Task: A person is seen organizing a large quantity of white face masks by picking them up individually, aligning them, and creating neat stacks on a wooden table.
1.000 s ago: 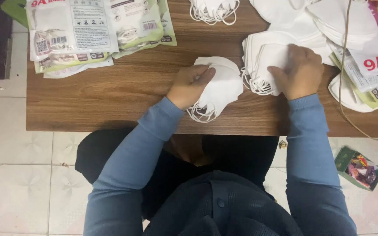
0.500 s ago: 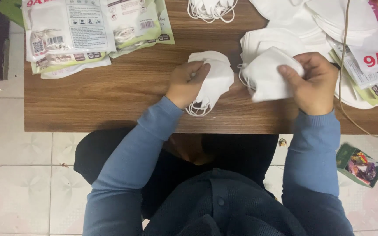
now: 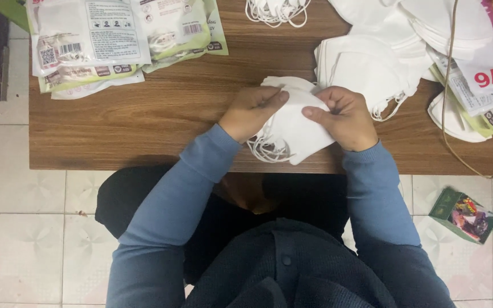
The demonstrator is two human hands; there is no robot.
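Both hands close on a small stack of white face masks (image 3: 292,122) at the near edge of the wooden table (image 3: 144,122). The left hand (image 3: 250,111) presses its fingers onto the stack's left side, thumb toward the top. The right hand (image 3: 343,117) pinches the right side between thumb and fingers. Elastic ear loops (image 3: 265,149) spill from under the stack toward the person. Just beyond the right hand lies a larger pile of masks (image 3: 366,68). Printed packets (image 3: 104,40) sit at the far left of the table. A small green box (image 3: 463,214) lies on the tiled floor (image 3: 24,239).
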